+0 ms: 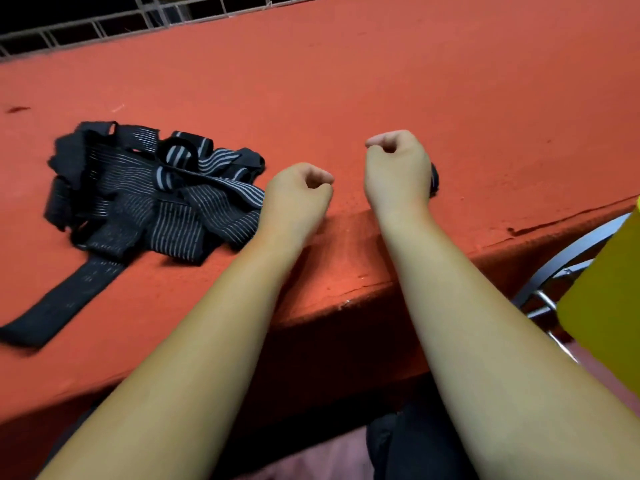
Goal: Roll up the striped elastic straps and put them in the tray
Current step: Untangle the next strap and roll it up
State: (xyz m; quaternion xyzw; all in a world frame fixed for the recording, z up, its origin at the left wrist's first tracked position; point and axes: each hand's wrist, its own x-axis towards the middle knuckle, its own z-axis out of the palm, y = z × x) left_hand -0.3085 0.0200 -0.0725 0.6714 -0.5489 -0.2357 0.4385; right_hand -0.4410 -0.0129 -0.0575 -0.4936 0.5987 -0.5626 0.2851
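Two bare forearms reach in over the near edge of a table (450, 98) covered in red-orange, felt-like cloth. On its left part lies a tangled heap of black elastic straps (149, 192) with thin pale stripes; the stripes run along the length of each band. Most bands in the heap are folded over one another and point every way. Near the top middle, a broader-striped band curls into an upright loop (180, 154).

One flat black strap tail (59, 306) leaves the heap at its near-left corner. Its long axis lies on a diagonal, and its free end points toward the near-left corner of the view. Faint pale marks show on this tail near the heap, too blurred to read.

The left hand (298, 194) is just beside the heap's right edge, knuckles up. Its fingers are clenched in a loose fist with the thumb tip against the forefinger, and nothing shows inside them. The right hand (398, 168) is a little farther in and to the right. Its fingers are curled round a small dark roll (434, 178), of which only an edge peeks out on the hand's right side; whether it is striped I cannot tell.

A pale wire grid (104, 26) runs behind the table's far edge. At the right are a yellow panel (606, 306) and a metal chair frame (561, 268).
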